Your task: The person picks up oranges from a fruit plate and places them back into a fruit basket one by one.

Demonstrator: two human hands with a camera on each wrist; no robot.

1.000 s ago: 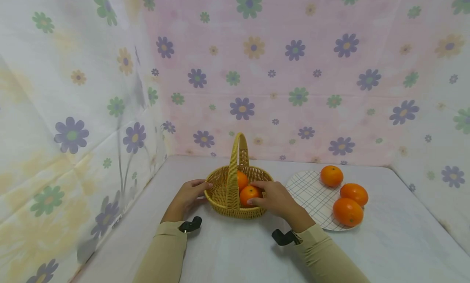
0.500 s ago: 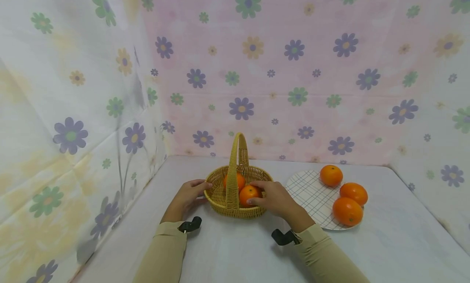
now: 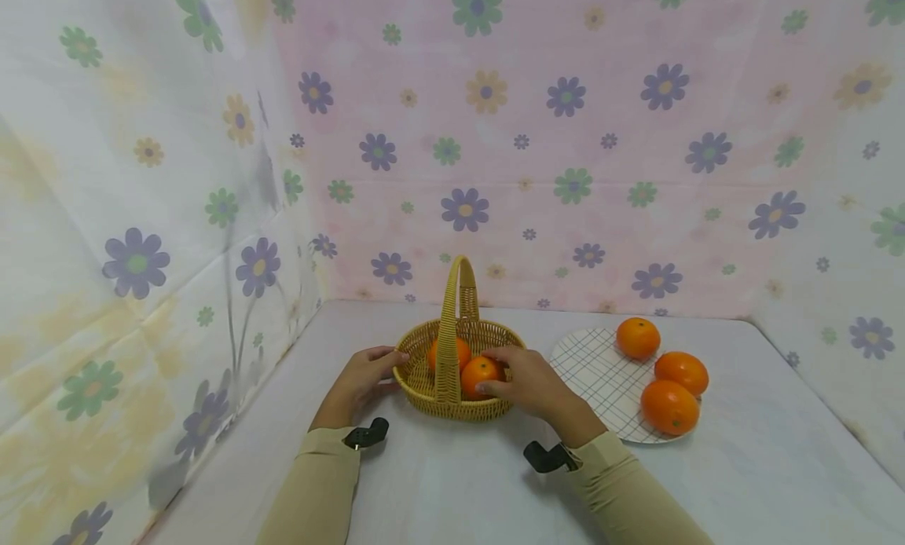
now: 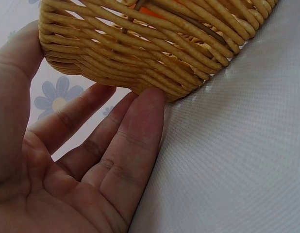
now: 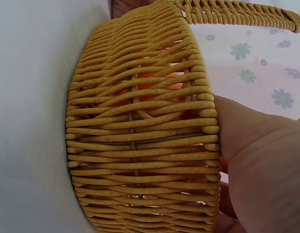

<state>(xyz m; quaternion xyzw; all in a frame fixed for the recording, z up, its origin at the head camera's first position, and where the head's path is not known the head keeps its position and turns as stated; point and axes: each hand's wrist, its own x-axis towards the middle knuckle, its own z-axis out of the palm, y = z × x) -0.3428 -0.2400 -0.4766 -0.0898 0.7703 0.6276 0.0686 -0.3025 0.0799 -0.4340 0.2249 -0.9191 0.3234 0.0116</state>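
A yellow woven basket point(image 3: 417, 399) with a tall arched handle stands on the table. My left hand point(image 3: 362, 374) holds its left end; the left wrist view has the thumb at the rim and the other fingers against the lower weave. Inside the basket, right of the handle, my right hand point(image 3: 536, 382) grips an orange point(image 3: 481, 376) between thumb and fingers. Another orange point(image 3: 463, 350) lies behind it, partly covered by the handle. From the right wrist, the basket wall point(image 5: 145, 141) hides most of the held orange and the fingertips.
A round white plate point(image 3: 590, 368) with a dark grid pattern sits right of the basket. Three oranges lie along its right side, the back orange point(image 3: 639, 338) apart from the front two. Flowered cloth point(image 3: 523, 184) hangs behind and at both sides of the white table.
The rear orange in the basket has rolled a little left, behind the handle. Both hands and the basket have stayed in place.
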